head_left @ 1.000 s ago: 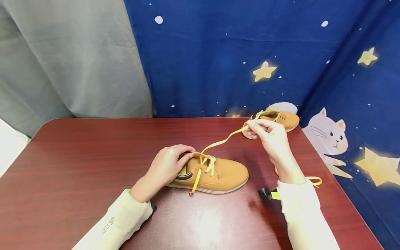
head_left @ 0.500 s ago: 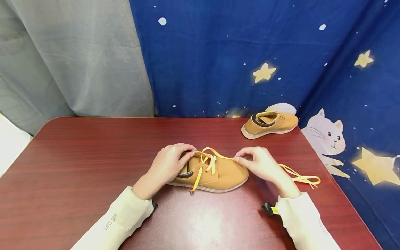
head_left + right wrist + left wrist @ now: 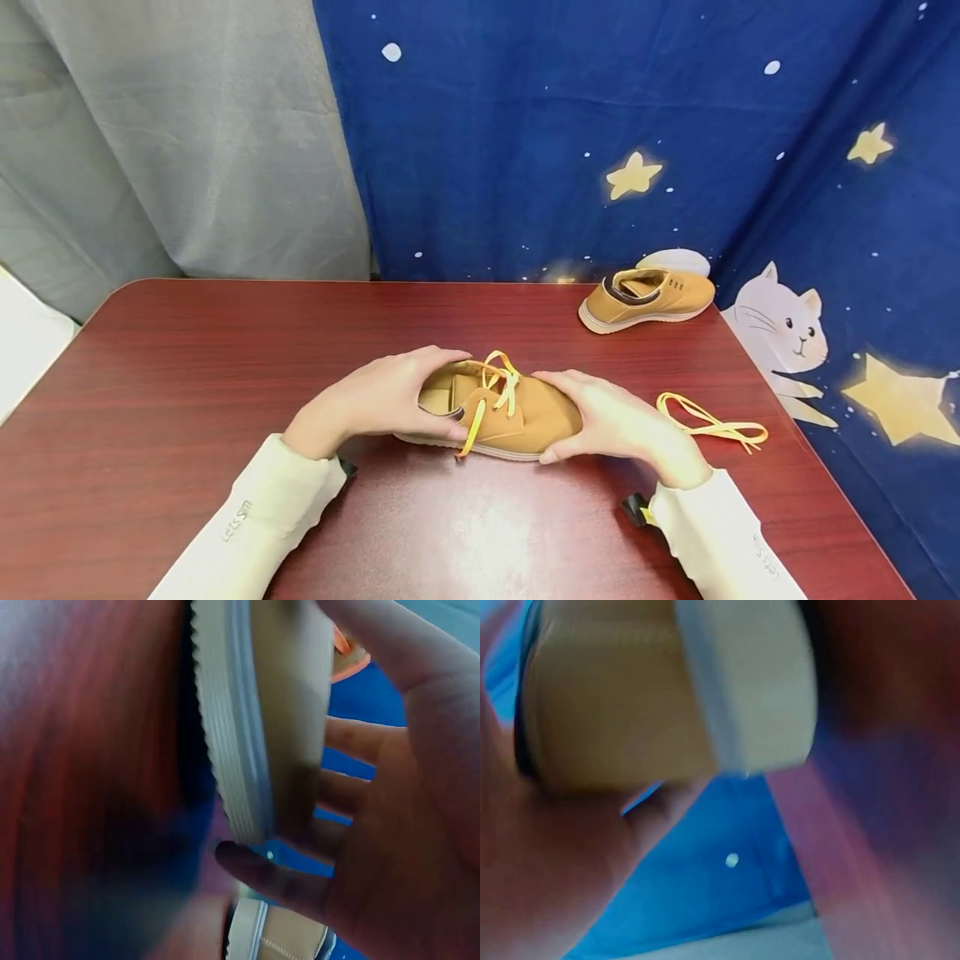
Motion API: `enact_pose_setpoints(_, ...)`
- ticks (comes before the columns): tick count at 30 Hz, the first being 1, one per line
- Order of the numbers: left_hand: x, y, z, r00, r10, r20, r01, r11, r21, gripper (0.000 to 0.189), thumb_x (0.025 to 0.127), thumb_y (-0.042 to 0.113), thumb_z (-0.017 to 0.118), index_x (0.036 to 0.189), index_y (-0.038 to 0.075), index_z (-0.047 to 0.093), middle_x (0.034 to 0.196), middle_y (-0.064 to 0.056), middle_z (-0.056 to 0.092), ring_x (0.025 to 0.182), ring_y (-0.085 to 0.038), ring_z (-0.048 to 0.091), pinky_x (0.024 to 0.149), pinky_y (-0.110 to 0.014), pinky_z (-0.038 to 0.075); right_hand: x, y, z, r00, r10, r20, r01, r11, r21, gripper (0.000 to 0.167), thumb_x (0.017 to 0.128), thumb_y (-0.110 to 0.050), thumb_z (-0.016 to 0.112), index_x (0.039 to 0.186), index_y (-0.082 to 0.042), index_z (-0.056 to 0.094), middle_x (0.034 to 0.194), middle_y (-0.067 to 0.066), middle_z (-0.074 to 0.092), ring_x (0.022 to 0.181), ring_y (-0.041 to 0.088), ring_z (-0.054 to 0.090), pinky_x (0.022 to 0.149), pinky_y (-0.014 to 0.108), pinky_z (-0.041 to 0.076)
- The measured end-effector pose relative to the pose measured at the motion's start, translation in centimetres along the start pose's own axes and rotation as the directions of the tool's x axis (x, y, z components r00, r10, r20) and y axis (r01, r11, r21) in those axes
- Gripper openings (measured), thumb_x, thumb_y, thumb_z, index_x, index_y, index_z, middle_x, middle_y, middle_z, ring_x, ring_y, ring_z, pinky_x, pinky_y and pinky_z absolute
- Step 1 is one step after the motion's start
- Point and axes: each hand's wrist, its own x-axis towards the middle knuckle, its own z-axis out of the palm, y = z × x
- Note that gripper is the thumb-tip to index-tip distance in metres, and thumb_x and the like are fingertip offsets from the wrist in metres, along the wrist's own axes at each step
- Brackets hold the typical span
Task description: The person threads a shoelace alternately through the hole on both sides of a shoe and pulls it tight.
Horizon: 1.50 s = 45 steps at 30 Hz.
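Observation:
A tan lace-up shoe (image 3: 536, 408) sits sideways on the table, toe to the right. Around its heel, my left hand (image 3: 378, 400) holds with the thumb on the near side and fingers on the far side. My right hand (image 3: 611, 421) grips the toe between thumb and fingers. A yellow shoelace (image 3: 508, 393) runs through some eyelets; one end hangs over the near side, and a loop stands up at the far side. In the left wrist view the heel (image 3: 615, 705) is blurred. The ridged sole (image 3: 229, 720) shows in the right wrist view.
A second tan shoe (image 3: 652, 298), with no lace in its visible eyelets, stands at the back right of the reddish-brown table (image 3: 225, 358). Another yellow lace (image 3: 716, 427) lies folded near the right edge. A blue star-patterned curtain (image 3: 495, 150) hangs behind.
My right hand, which was pulling the lace out to the far right, has come back, let the lace go and taken the toe. My left hand has shifted from the collar to around the heel.

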Motion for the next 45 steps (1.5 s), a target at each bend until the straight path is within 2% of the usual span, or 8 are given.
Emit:
enact_pose_setpoints(3,-0.1,-0.2,-0.1,0.998,0.057,0.03,-0.058,0.998,0.039,0.103,0.062,0.062,0.089,0.149,0.029,0.045,0.134,0.012,0.059,0.117,-0.009,0.062,0.1,-0.039,0.052,0.2,-0.4,0.4,1.0,0.004,0.01,-0.004,0.999,-0.052,0.112,0.059,-0.058,0.092,0.152,-0.019,0.044,0.138,0.004,0.06,0.125,0.021,0.059,0.101,0.047,0.05)
enact_pose_setpoints(5,0.0,-0.2,0.1,0.997,0.077,0.017,-0.078,0.995,0.068,0.106,0.059,0.054,0.093,0.148,0.025,0.045,0.131,0.009,0.061,0.113,-0.011,0.063,0.098,-0.039,0.053,0.3,-0.5,0.5,1.0,0.012,0.006,-0.011,0.997,-0.073,0.113,0.058,-0.054,0.094,0.153,-0.017,0.043,0.14,0.006,0.06,0.127,0.023,0.058,0.103,0.048,0.05)
enact_pose_setpoints(11,0.0,0.3,0.2,0.997,0.066,-0.039,-0.059,0.986,0.156,0.107,0.053,0.047,0.097,0.144,0.023,0.047,0.119,0.006,0.063,0.099,-0.014,0.065,0.087,-0.039,0.055,0.9,-0.9,0.1,0.999,0.031,0.012,-0.03,0.996,-0.083,0.111,0.058,-0.049,0.094,0.152,-0.015,0.045,0.142,0.01,0.06,0.133,0.033,0.055,0.107,0.054,0.047)
enact_pose_setpoints(18,-0.3,0.3,0.3,0.994,0.069,-0.086,-0.048,0.973,0.225,0.094,0.056,0.045,0.096,0.135,0.022,0.051,0.109,0.005,0.064,0.088,-0.013,0.064,0.08,-0.038,0.056,1.3,-1.1,0.6,1.0,0.02,-0.003,-0.02,0.998,-0.06,0.112,0.057,-0.049,0.094,0.152,-0.016,0.046,0.142,0.009,0.061,0.135,0.032,0.055,0.111,0.054,0.044)
enact_pose_setpoints(26,-0.1,-0.3,0.0,0.993,0.05,-0.104,-0.025,0.974,0.224,0.091,0.056,0.046,0.095,0.134,0.024,0.053,0.109,0.005,0.065,0.091,-0.015,0.066,0.079,-0.041,0.056,2.0,-1.1,0.8,0.999,0.043,-0.022,-0.044,0.995,-0.091,0.113,0.056,-0.057,0.093,0.153,-0.024,0.045,0.147,0.002,0.058,0.134,0.024,0.057,0.101,0.053,0.05)
enact_pose_setpoints(35,-0.1,-2.2,-0.6,0.993,-0.003,-0.115,0.031,0.97,0.242,0.09,0.055,0.045,0.095,0.133,0.025,0.054,0.106,0.004,0.065,0.09,-0.017,0.067,0.076,-0.044,0.057,4.4,-1.0,1.5,0.998,-0.051,-0.023,0.05,0.998,-0.023,0.113,0.059,-0.051,0.094,0.153,-0.013,0.044,0.152,0.008,0.053,0.138,0.026,0.054,0.111,0.047,0.045)
enact_pose_setpoints(39,-0.3,-2.8,-1.3,0.991,-0.005,-0.133,0.05,0.94,0.337,0.091,0.055,0.044,0.096,0.132,0.017,0.055,0.104,-0.001,0.065,0.086,-0.024,0.067,0.073,-0.046,0.057,5.8,-1.4,1.6,0.999,-0.049,-0.006,0.049,0.999,-0.004,0.113,0.061,-0.049,0.094,0.154,-0.013,0.042,0.155,0.007,0.05,0.142,0.026,0.05,0.115,0.046,0.042)
enact_pose_setpoints(45,-0.3,-3.1,-2.2,0.988,-0.033,-0.154,0.109,0.849,0.518,0.097,0.049,0.045,0.098,0.125,0.005,0.053,0.101,-0.012,0.063,0.083,-0.034,0.066,0.071,-0.048,0.054,8.2,-2.2,1.6,0.998,-0.054,0.013,0.054,0.998,-0.015,0.113,0.063,-0.048,0.093,0.155,-0.011,0.039,0.156,0.008,0.048,0.144,0.025,0.047,0.117,0.045,0.039)
